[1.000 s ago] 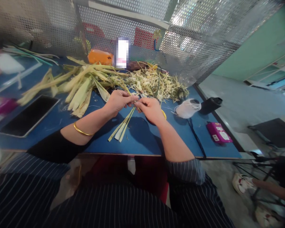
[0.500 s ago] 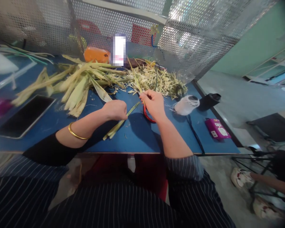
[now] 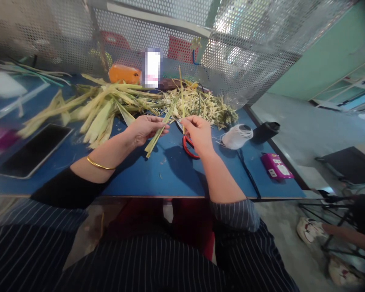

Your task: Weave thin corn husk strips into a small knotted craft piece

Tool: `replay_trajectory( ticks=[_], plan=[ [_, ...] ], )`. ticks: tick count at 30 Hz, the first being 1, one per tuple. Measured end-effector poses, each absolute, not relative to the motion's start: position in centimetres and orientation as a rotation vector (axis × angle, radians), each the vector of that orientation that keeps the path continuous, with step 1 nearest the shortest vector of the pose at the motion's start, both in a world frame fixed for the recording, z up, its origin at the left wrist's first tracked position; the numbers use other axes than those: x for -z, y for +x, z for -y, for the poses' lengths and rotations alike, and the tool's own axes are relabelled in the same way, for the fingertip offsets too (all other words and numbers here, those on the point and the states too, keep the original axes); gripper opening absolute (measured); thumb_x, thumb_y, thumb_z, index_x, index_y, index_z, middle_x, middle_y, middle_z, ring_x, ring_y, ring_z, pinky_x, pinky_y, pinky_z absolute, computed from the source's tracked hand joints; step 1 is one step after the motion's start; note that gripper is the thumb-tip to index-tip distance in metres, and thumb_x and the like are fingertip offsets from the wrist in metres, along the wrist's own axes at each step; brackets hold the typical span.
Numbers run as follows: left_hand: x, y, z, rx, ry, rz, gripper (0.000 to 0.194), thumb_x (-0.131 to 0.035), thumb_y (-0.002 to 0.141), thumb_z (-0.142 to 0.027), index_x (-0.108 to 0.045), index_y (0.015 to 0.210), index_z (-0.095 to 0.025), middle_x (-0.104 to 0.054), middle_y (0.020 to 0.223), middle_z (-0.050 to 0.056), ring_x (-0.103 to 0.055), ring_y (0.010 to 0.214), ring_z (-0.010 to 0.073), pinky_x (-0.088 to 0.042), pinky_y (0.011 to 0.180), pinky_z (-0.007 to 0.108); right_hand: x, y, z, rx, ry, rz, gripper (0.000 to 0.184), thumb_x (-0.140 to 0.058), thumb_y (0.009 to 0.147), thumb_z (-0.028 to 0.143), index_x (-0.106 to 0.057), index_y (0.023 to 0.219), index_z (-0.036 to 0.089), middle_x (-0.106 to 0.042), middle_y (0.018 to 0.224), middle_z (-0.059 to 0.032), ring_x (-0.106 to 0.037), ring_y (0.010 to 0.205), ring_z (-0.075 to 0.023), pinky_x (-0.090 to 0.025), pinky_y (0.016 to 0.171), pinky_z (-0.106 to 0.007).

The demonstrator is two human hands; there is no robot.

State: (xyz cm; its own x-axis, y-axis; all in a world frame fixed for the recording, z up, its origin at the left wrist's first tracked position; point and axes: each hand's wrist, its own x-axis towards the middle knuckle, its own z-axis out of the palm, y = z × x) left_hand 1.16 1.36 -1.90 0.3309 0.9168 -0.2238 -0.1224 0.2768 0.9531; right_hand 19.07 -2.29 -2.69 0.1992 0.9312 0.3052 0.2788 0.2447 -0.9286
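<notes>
In the head view, my left hand (image 3: 147, 129) is closed round a folded bundle of pale green husk strips (image 3: 159, 132), which slants up toward the right. My right hand (image 3: 197, 132) pinches a thin yellowish husk strip (image 3: 181, 89) that stands nearly upright above the fingers. Red-handled scissors (image 3: 188, 149) lie on the table just under the right hand, their blades partly hidden by it. Long dried husks (image 3: 101, 111) are heaped beyond my left hand. A pile of shredded husk pieces (image 3: 203, 101) lies behind the right hand.
The blue table (image 3: 134, 178) backs onto a perforated metal screen (image 3: 152, 26). On the right stand a white thread spool (image 3: 237, 137), a black spool (image 3: 266, 132) and a purple packet (image 3: 277, 166). A phone (image 3: 33, 150) lies left. Another person's shoe (image 3: 310, 230) shows lower right.
My left hand has turned from a fist to show its fingers, and the green strips have risen off the table in it. The strip in my right hand now stands more upright.
</notes>
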Motion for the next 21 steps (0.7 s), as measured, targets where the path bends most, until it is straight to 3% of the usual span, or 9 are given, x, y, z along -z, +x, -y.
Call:
replay_trajectory(
  ticks=[7,14,21],
  plan=[
    [2.2,2.2,-1.1,-1.065,0.726,-0.818,0.012,-0.060,0.081,0.000,-0.068,0.081,-0.009,-0.069,0.070,0.004,-0.066,0.063,0.0102,-0.055,0.065,0.022,3.7,17.9,2.7,-0.856,-1.232,1.643,0.025,-0.066,0.078,0.039,-0.056,0.068,0.019,-0.054,0.055,0.0044,-0.050,0.047,-0.0091,-0.038,0.050,-0.024],
    [3.0,3.0,-0.8,-1.059,0.731,-0.720,0.013,-0.060,0.082,-0.001,-0.065,0.073,-0.009,-0.067,0.069,0.003,-0.060,0.056,0.0067,-0.050,0.057,0.018,3.9,17.8,2.7,-0.505,-1.268,1.656,0.020,-0.061,0.082,0.032,-0.053,0.068,0.020,-0.053,0.056,0.0044,-0.052,0.051,-0.0105,-0.040,0.055,-0.025],
    [3.6,3.1,-1.2,-1.062,0.728,-0.684,0.015,-0.054,0.086,-0.004,-0.065,0.078,-0.012,-0.062,0.064,0.000,-0.054,0.053,0.0059,-0.045,0.054,0.018,4.0,17.3,2.9,-0.722,-1.381,1.875,0.020,-0.062,0.079,0.029,-0.057,0.064,0.018,-0.054,0.051,0.0045,-0.054,0.047,-0.0102,-0.040,0.053,-0.024]
  ],
)
